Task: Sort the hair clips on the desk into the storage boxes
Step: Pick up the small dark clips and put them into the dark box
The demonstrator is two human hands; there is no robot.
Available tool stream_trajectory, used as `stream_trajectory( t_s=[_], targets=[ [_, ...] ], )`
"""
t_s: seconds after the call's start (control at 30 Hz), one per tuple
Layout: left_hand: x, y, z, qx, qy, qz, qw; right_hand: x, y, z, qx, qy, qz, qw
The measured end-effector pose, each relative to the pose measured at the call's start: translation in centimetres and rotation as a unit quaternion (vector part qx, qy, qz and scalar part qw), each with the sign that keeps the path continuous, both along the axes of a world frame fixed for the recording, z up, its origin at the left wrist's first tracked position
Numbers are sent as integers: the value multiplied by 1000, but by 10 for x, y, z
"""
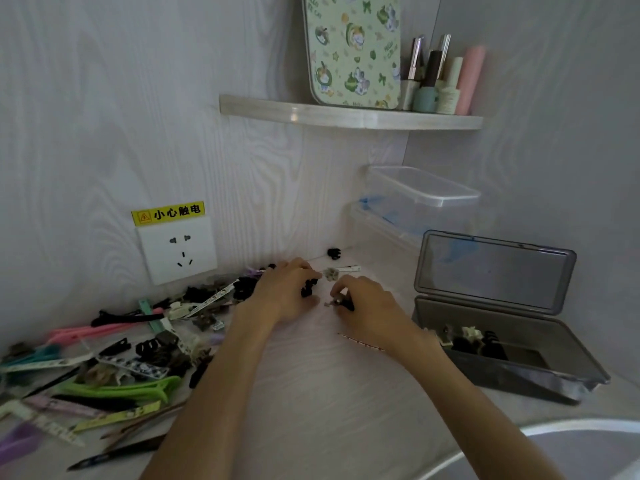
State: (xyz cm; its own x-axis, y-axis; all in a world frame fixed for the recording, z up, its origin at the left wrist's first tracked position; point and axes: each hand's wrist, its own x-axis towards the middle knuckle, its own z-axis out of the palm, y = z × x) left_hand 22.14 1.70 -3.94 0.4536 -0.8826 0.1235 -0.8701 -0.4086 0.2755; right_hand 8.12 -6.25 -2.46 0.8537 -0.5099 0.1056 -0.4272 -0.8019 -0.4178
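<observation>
Hair clips (pixel 114 344) heaped at left on counter (pixel 311 410), both hands working mid-counter.
Left hand (pixel 284 292) pinches small black clip (pixel 309 287); right hand (pixel 363 306) fingers curled round another. Grey storage box (pixel 512 362), lid up, right; clear boxes (pixel 415 209) behind.

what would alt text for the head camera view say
Two hands work at a desk: the left hand holds a small black clip, the right hand pinches another beside an open grey box with clips inside.

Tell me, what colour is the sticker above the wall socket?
Yellow, with black writing; the warning sticker shows clearly in the head view.
</observation>
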Motion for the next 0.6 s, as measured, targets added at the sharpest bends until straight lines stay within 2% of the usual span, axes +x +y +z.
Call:
stream_trajectory(
  t_s=[0.1,0.23,0.4,0.5,0.6],
  targets=[
    [0,3,4,-54,51,8,997,-9,0,12,11,-42,11,999],
    [-4,6,11,-62,94,3,994,-34,2,34,65,-58,30,996],
    [-18,12,17,-37,72,11,997,-96,-21,61,50,-45,23,997],
    [-48,11,27,-100,125,-28,987,-137,-45,70,32,-21,-16,999],
    [-95,-4,48,-162,166,-112,966,-157,-60,67,37,9,-54,998]
  ],
)
